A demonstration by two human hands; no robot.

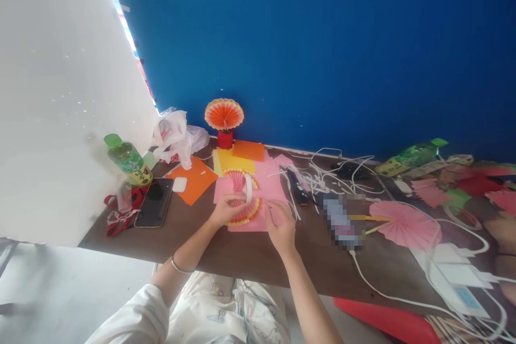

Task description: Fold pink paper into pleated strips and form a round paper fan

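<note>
My left hand point(228, 210) is closed on a roll of white tape point(249, 189), held on edge over the papers. My right hand point(281, 227) is a short way to the right, thumb and fingers pinched together; whatever is between them is too small to make out. Beneath the tape roll lies pleated paper, with an upper folded fan point(236, 180) in pink with a yellow edge and a lower folded fan point(250, 212) in red and yellow. Both rest on pink paper sheets point(274, 180), partly covered by my left hand and the tape.
A round pleated flower point(224, 114) stands in a red holder at the back. Left are orange paper point(197, 183), a black phone point(154, 203) and a green-capped bottle point(128, 158). Right are tangled white cables point(326, 177), a pink fan point(407, 224) and another person's arm point(503, 231).
</note>
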